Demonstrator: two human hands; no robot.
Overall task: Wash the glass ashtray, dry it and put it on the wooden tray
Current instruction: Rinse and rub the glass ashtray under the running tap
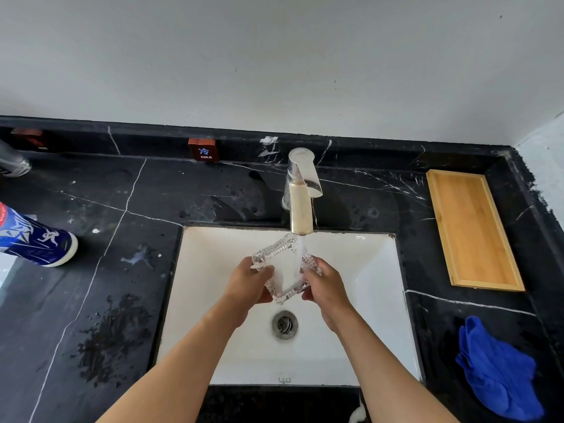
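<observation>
With your left hand (253, 282) and right hand (328, 285) each closed on an edge of the square, ribbed clear glass ashtray (285, 267) at frame centre over the white rectangular sink (375, 288), tilt it slowly so the tap stream (298, 254) sweeps every groove, gripping firmly since wet glass likely slips.

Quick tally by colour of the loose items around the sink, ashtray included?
Clear: 1, the glass ashtray, held under the running tap
Wood: 1, the tray
Blue: 2, the cloth and the can
Silver: 1, an object cut off at the left edge
Total: 5
</observation>
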